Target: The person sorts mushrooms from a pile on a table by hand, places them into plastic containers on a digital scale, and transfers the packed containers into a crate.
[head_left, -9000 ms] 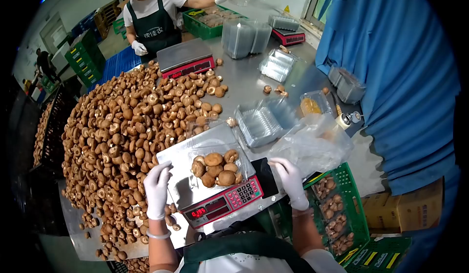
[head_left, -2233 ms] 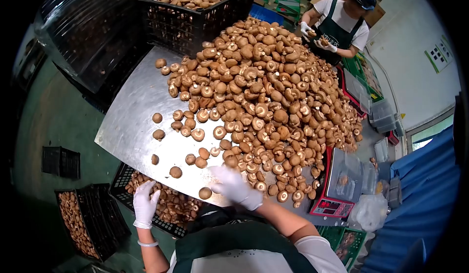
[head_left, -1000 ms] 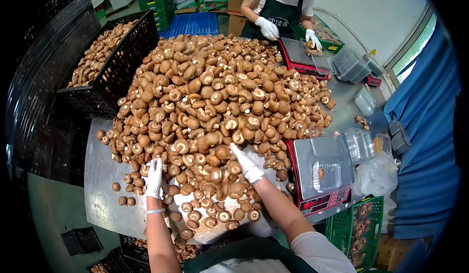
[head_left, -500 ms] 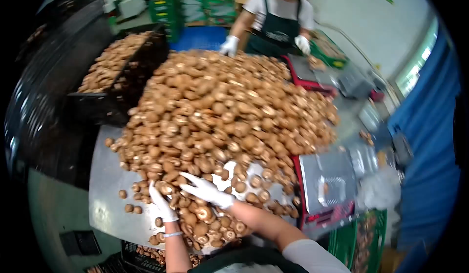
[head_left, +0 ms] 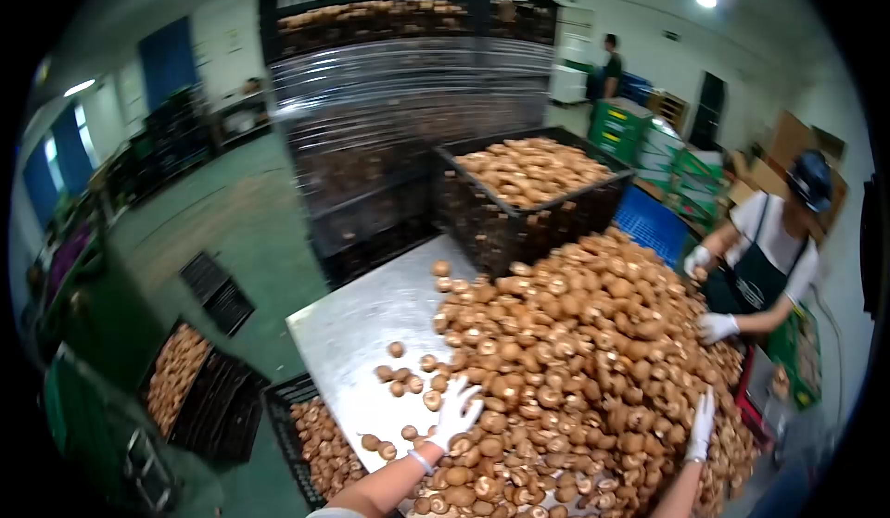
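A large heap of brown mushrooms [head_left: 575, 342] covers much of the metal table [head_left: 348, 333]. My left hand [head_left: 454, 413], white-gloved, lies at the heap's left edge with its fingers spread and nothing in its grasp. Further right, my right hand [head_left: 702, 427], also gloved, reaches onto the heap's right part; its fingers are stretched out and touch mushrooms. Several loose mushrooms [head_left: 397, 379] lie on the bare metal left of the heap.
A black crate [head_left: 519, 231] full of mushrooms stands behind the heap, near wrapped stacked crates [head_left: 399, 120]. At right, a co-worker [head_left: 760, 259] has gloved hands near the heap beside a red scale [head_left: 753, 393]. Mushroom crates [head_left: 181, 370] are at lower left.
The view has swung left and up, bringing the floor and stacked crates into sight. My hands, close together half a second ago, are now wide apart, the right one further right on the heap.
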Motion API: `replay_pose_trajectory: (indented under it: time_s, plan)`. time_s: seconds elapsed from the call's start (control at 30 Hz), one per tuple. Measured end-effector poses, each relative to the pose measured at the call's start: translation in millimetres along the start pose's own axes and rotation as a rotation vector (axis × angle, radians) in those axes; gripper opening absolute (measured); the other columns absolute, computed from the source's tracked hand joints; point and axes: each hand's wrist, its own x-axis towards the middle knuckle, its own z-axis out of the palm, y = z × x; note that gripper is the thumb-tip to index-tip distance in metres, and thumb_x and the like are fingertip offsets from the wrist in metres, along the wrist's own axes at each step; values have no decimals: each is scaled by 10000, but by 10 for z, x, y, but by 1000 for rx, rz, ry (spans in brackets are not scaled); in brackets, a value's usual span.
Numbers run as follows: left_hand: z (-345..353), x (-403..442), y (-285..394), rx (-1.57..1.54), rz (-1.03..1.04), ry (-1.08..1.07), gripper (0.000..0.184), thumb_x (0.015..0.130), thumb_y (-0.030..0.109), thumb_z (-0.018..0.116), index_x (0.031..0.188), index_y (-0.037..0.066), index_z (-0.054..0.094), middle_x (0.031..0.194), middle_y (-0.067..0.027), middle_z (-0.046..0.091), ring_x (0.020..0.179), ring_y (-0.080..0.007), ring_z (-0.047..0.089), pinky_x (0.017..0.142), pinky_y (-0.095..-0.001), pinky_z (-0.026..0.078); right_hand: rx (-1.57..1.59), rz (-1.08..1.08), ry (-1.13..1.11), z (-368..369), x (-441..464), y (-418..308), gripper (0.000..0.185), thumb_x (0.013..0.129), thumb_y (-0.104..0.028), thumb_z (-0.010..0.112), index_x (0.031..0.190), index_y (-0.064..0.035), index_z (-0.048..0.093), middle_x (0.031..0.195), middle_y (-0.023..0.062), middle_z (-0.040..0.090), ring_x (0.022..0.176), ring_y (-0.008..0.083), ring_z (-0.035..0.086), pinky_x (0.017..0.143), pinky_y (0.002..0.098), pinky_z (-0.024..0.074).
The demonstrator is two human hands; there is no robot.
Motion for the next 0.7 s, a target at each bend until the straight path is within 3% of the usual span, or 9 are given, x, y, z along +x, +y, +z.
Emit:
replay_pose_trajectory:
  time_s: [0.23, 0.37, 0.43, 0.47, 0.5, 0.53, 0.63, 0.7]
  plan:
    - [-121, 37, 225, -14, -26, -46, 424, 896, 324, 578, 1257, 102, 575, 1412, -227, 411, 1324, -406, 357, 1102, -446, 299, 241, -36, -96, 111, -102, -58, 508, 1020, -285, 394, 1465, -53, 317, 1505, 126, 331, 1384, 241, 303, 1137, 350, 239]
    - [-105, 23, 193, -22, -17, -36, 406, 894, 310, 584, 1247, 108, 584, 1415, -226, 410, 1316, -409, 366, 1096, -444, 309, 371, -200, -176, 186, -470, -788, 491, 1013, -226, 411, 1462, -47, 323, 1511, 121, 316, 1374, 238, 321, 1143, 347, 227]
    - [2, 22, 51, 23, 20, 29, 411, 875, 320, 605, 1235, 120, 597, 1391, -235, 442, 1303, -421, 385, 1090, -474, 311, 224, -267, -169, 629, -502, -495, 536, 977, -307, 479, 1437, -51, 378, 1505, 129, 337, 1381, 254, 319, 1137, 372, 251]
    - [39, 26, -5, -7, 27, 52, 411, 854, 314, 624, 1218, 124, 610, 1361, -243, 470, 1277, -432, 414, 1078, -486, 323, 125, -220, -211, 577, -790, -1052, 519, 947, -263, 556, 1394, -28, 436, 1470, 124, 391, 1353, 255, 365, 1127, 362, 271]
    - [69, 36, -63, 12, 78, 82, 381, 839, 282, 628, 1182, 117, 630, 1310, -250, 513, 1245, -432, 449, 1064, -491, 341, 281, -45, -163, 761, -948, -1192, 498, 910, -191, 620, 1353, -14, 478, 1427, 124, 439, 1321, 254, 403, 1118, 360, 289]
    - [58, 60, -75, 26, 123, 97, 343, 831, 242, 624, 1143, 101, 646, 1265, -250, 545, 1216, -426, 478, 1053, -495, 354, 315, -102, -41, 951, -1102, -1220, 488, 887, -147, 652, 1328, -7, 496, 1390, 129, 468, 1298, 258, 422, 1109, 354, 304]
    - [59, 58, -216, 21, 210, 106, 311, 848, 179, 611, 1133, 58, 637, 1273, -230, 544, 1230, -396, 475, 1073, -476, 338, 222, -297, 118, 1042, -1507, -1783, 495, 808, -220, 721, 1241, -24, 584, 1360, 188, 489, 1283, 321, 432, 1089, 409, 321]
    - [30, 63, -237, 69, 196, 63, 310, 889, 168, 587, 1174, 50, 617, 1320, -215, 515, 1273, -367, 444, 1096, -455, 308, 229, -221, -32, 1074, -1708, -2078, 592, 792, -324, 726, 1289, -54, 550, 1363, 189, 490, 1287, 335, 429, 1086, 412, 327]
